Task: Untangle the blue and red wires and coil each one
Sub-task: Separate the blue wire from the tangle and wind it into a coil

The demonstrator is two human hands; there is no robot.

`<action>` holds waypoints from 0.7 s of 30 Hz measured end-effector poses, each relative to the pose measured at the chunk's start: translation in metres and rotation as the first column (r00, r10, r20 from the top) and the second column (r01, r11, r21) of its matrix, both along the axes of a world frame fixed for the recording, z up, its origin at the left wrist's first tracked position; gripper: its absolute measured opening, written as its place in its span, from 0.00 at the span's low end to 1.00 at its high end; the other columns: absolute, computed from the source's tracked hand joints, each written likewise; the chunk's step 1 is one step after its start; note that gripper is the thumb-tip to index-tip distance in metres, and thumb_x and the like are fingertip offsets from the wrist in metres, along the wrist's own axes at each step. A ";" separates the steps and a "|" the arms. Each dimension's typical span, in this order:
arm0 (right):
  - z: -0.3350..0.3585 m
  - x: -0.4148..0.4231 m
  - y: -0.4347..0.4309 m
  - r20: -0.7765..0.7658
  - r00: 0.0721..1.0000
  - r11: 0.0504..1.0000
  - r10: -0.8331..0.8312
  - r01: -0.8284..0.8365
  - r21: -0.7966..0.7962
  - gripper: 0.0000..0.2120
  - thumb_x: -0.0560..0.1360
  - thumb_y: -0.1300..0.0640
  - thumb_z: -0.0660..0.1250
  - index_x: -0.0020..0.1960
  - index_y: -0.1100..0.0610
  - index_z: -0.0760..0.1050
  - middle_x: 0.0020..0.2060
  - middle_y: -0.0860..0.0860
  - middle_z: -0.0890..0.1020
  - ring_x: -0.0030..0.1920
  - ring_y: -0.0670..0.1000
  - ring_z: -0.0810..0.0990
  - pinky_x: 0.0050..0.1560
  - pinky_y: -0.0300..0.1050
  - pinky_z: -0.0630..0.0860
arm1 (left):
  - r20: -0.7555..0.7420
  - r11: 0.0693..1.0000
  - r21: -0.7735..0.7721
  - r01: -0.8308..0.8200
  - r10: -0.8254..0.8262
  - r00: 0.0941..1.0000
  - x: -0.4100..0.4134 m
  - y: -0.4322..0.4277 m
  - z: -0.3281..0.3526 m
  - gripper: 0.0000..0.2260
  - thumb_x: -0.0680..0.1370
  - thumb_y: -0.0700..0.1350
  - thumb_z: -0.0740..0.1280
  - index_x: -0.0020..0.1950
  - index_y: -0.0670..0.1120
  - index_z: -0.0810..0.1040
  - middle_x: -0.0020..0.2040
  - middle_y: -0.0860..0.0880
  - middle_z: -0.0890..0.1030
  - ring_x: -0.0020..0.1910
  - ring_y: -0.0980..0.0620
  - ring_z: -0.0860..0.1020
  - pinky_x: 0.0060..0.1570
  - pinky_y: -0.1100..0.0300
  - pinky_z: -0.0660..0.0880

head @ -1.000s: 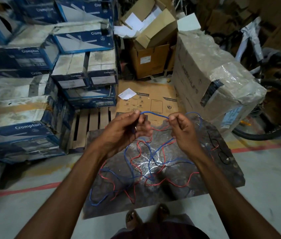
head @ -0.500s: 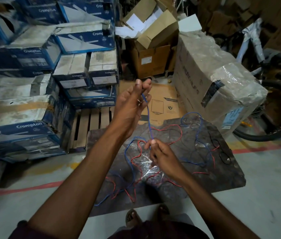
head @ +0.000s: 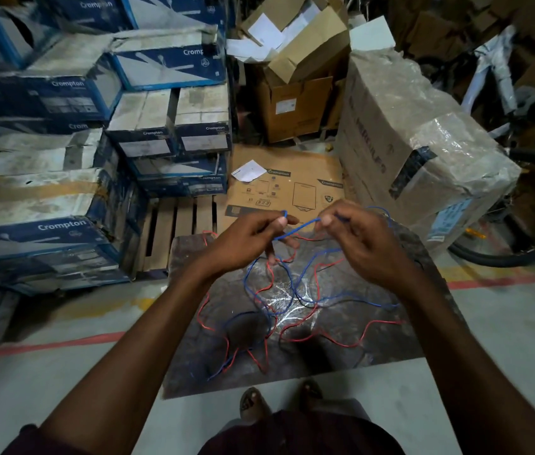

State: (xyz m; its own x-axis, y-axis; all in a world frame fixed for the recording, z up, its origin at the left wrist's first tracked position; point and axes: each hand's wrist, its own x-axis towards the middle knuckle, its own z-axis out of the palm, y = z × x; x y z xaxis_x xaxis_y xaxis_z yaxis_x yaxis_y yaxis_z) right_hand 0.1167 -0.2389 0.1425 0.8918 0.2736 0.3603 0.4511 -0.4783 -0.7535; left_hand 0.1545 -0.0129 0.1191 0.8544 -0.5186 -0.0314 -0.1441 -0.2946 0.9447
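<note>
Stacked blue cartons (head: 62, 103) and a plastic-wrapped brown box (head: 407, 133) crowd the storeroom behind a dark mottled counter (head: 194, 372). Both hands are raised over its far half, fingers curled. The left hand (head: 246, 239) pinches the blue wire (head: 295, 228) between thumb and forefinger, with its tip poking up past the thumb. The right hand (head: 361, 244) pinches the same wire close by. The short stretch between them runs left to right, rising toward the right hand. Below, the remaining blue loops lie crossed with the red wire (head: 325, 338) on the counter
</note>
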 end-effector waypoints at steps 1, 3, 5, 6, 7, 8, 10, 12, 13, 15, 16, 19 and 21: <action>0.002 0.007 -0.001 0.026 1.000 1.000 -0.014 0.014 -0.011 0.10 0.84 0.56 0.64 0.48 0.57 0.82 0.42 0.52 0.80 0.44 0.55 0.79 0.47 0.50 0.74 | -0.016 1.000 -0.012 0.013 -0.014 1.000 -0.004 0.000 0.003 0.16 0.86 0.46 0.55 0.66 0.41 0.77 0.50 0.43 0.86 0.36 0.40 0.82 0.31 0.59 0.77; 0.009 0.019 0.000 0.053 0.997 0.998 -0.058 0.058 0.004 0.07 0.82 0.58 0.67 0.48 0.58 0.82 0.41 0.56 0.79 0.43 0.54 0.77 0.45 0.44 0.72 | -0.062 0.997 -0.074 0.031 -0.036 0.997 -0.013 0.001 0.012 0.16 0.87 0.45 0.53 0.67 0.42 0.76 0.48 0.44 0.87 0.27 0.44 0.71 0.29 0.61 0.72; 0.016 0.028 0.003 0.032 0.996 0.994 -0.088 0.085 0.067 0.03 0.81 0.58 0.70 0.48 0.55 0.81 0.41 0.56 0.80 0.42 0.51 0.77 0.45 0.38 0.70 | -0.115 0.980 -0.186 0.066 -0.088 0.990 -0.019 0.004 0.019 0.16 0.86 0.44 0.53 0.64 0.41 0.78 0.42 0.44 0.87 0.25 0.47 0.65 0.33 0.60 0.70; 0.018 0.032 0.006 0.000 0.995 0.989 -0.096 0.095 0.117 0.02 0.80 0.57 0.72 0.48 0.53 0.81 0.42 0.54 0.80 0.42 0.48 0.77 0.45 0.36 0.70 | -0.144 0.965 -0.249 0.083 -0.121 0.982 -0.021 0.006 0.022 0.17 0.86 0.44 0.53 0.61 0.40 0.79 0.38 0.44 0.85 0.24 0.50 0.65 0.39 0.57 0.71; 0.018 0.036 0.009 -0.041 0.994 0.978 -0.101 0.107 0.177 0.02 0.79 0.56 0.73 0.47 0.52 0.81 0.42 0.52 0.81 0.42 0.45 0.77 0.45 0.36 0.71 | -0.178 0.944 -0.316 0.092 -0.154 0.972 -0.023 0.008 0.024 0.17 0.85 0.44 0.54 0.58 0.39 0.80 0.33 0.46 0.82 0.23 0.53 0.65 0.46 0.53 0.70; 0.017 0.040 0.011 -0.074 0.992 0.967 -0.101 0.116 0.228 0.03 0.78 0.55 0.74 0.47 0.50 0.81 0.41 0.51 0.81 0.42 0.44 0.78 0.44 0.37 0.73 | -0.210 0.923 -0.377 0.081 -0.170 0.963 -0.025 0.009 0.027 0.17 0.84 0.44 0.54 0.55 0.39 0.81 0.29 0.47 0.78 0.22 0.54 0.64 0.53 0.50 0.70; 0.011 0.046 0.018 -0.093 0.990 0.954 -0.106 0.127 0.271 0.03 0.79 0.54 0.73 0.46 0.50 0.81 0.40 0.50 0.82 0.42 0.44 0.78 0.43 0.40 0.73 | -0.262 0.875 -0.483 0.025 -0.172 0.949 -0.029 0.012 0.032 0.16 0.83 0.43 0.54 0.49 0.40 0.80 0.26 0.51 0.69 0.22 0.54 0.62 0.67 0.45 0.71; 0.000 0.046 0.027 -0.108 0.991 0.944 -0.080 0.110 0.312 0.05 0.80 0.57 0.71 0.46 0.50 0.81 0.39 0.49 0.81 0.40 0.42 0.77 0.42 0.40 0.73 | -0.302 0.826 -0.562 -0.051 -0.148 0.942 -0.030 0.014 0.038 0.15 0.83 0.43 0.55 0.44 0.43 0.78 0.25 0.53 0.65 0.21 0.54 0.61 0.71 0.47 0.69; -0.009 0.044 0.033 -0.116 0.991 0.939 -0.068 0.103 0.329 0.07 0.82 0.58 0.69 0.46 0.49 0.81 0.39 0.49 0.81 0.40 0.42 0.77 0.42 0.41 0.73 | -0.317 0.805 -0.587 -0.084 -0.133 0.939 -0.030 0.015 0.041 0.14 0.84 0.43 0.54 0.42 0.44 0.75 0.25 0.54 0.64 0.21 0.55 0.61 0.69 0.48 0.70; -0.027 0.038 0.045 -0.148 0.988 0.938 -0.042 0.089 0.334 0.09 0.83 0.57 0.65 0.46 0.49 0.81 0.40 0.52 0.82 0.39 0.42 0.77 0.42 0.42 0.73 | -0.335 0.771 -0.622 -0.133 -0.109 0.936 -0.027 0.013 0.046 0.14 0.85 0.43 0.53 0.41 0.45 0.71 0.26 0.55 0.66 0.22 0.55 0.67 0.66 0.49 0.72; -0.036 0.034 0.052 -0.178 0.984 0.938 -0.021 0.081 0.338 0.10 0.84 0.56 0.63 0.47 0.52 0.81 0.39 0.56 0.81 0.37 0.43 0.75 0.41 0.41 0.72 | -0.341 0.755 -0.637 -0.153 -0.099 0.935 -0.026 0.011 0.048 0.14 0.85 0.44 0.52 0.41 0.45 0.69 0.27 0.53 0.70 0.26 0.54 0.72 0.65 0.49 0.73; -0.051 0.016 0.068 -0.295 0.955 0.918 0.002 0.116 0.380 0.14 0.87 0.60 0.58 0.49 0.62 0.79 0.31 0.58 0.77 0.29 0.43 0.71 0.32 0.37 0.70 | -0.362 0.690 -0.699 -0.186 -0.117 0.925 -0.020 0.008 0.051 0.15 0.86 0.46 0.52 0.41 0.45 0.67 0.50 0.39 0.84 0.53 0.43 0.83 0.58 0.50 0.77; -0.053 0.003 0.075 -0.387 0.922 0.897 0.024 0.151 0.416 0.16 0.87 0.58 0.56 0.46 0.53 0.78 0.26 0.50 0.71 0.24 0.42 0.68 0.25 0.38 0.70 | -0.372 0.623 -0.755 -0.204 -0.151 0.916 -0.017 0.007 0.053 0.16 0.86 0.46 0.50 0.41 0.45 0.67 0.65 0.32 0.78 0.67 0.38 0.76 0.61 0.50 0.78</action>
State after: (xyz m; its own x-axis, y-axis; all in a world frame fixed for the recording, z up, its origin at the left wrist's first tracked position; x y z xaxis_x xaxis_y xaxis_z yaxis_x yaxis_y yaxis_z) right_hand 0.1193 -0.1634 0.0897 0.9920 0.1076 0.0657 0.0750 -0.0846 -0.9936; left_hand 0.1377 -0.0058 0.1718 0.8776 -0.4761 0.0566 0.2550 0.5635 0.7857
